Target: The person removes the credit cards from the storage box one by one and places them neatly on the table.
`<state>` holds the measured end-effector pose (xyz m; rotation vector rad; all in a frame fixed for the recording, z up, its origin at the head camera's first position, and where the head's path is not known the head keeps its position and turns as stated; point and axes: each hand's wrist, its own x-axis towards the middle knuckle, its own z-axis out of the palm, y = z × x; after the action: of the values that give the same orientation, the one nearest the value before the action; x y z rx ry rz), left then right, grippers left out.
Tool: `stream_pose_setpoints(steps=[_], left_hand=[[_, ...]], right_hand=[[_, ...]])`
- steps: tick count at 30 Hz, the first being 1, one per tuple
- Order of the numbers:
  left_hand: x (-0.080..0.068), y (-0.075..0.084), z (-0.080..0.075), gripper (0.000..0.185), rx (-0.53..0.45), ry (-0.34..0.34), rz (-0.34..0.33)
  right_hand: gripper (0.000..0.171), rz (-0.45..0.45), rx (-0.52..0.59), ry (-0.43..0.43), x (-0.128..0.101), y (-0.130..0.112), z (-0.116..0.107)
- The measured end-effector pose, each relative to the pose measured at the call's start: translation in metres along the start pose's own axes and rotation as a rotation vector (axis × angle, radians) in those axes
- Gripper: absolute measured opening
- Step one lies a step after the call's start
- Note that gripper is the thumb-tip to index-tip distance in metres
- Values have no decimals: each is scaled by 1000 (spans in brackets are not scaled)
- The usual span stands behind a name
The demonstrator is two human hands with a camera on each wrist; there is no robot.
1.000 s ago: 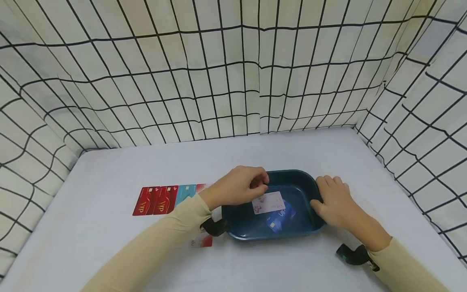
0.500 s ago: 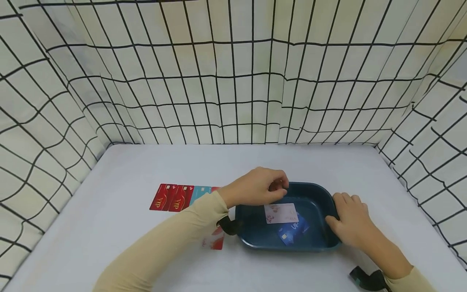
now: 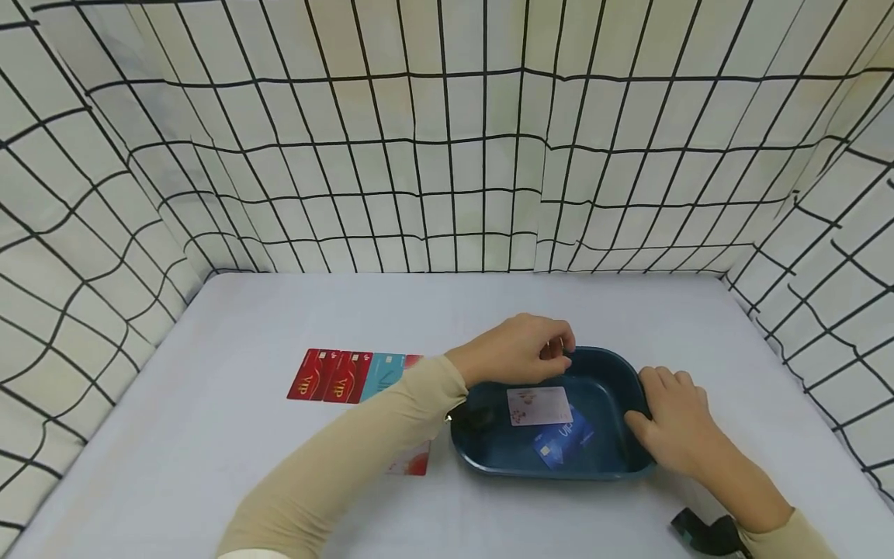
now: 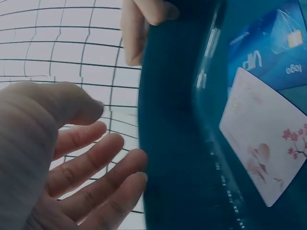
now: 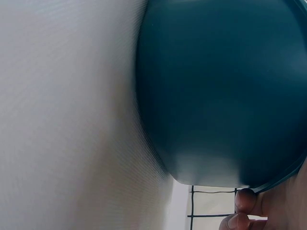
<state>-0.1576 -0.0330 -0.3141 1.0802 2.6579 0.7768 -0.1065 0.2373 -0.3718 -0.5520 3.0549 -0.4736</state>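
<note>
Nearest to me, at the lower right of the head view, I see the right forearm in a beige sleeve with a dark wrist strap, running up and left to the right hand. That hand lies against the right end of the dark blue tray, fingers draped over the rim and thumb toward the inside wall; it grips the rim, and in the right wrist view I see only fingertips at the tray's edge at the lower right of the frame, with the tray's outer wall filling most of it. The tray sits low and right of centre on the pale table. Inside it lie a white card with pink flowers and, below it toward the near wall, a blue card, the white one overlapping the blue one's upper corner. The left arm crosses from the lower left of the frame, its sleeve lying over a partly hidden red-and-white card. The left hand hovers above the tray's far left rim, wrist bent, fingers loosely curled toward the thumb; in the left wrist view its fingers are spread and relaxed beside the tray's wall, holding nothing. Farther left on the table lies a row of cards: two red cards, then a teal card, touching side by side. A checked cloth wall closes the back.
</note>
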Motion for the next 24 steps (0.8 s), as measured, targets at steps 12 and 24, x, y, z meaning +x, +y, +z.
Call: stream_pose_setpoints(steps=[12,24], left_hand=[[5,-4,20,34,73,-141,-54],[8,-9,41,44,112,-233,-73]], right_hand=[[21,2,10,0,-1,3,-2],[21,2,17,-4,2,5,-2]])
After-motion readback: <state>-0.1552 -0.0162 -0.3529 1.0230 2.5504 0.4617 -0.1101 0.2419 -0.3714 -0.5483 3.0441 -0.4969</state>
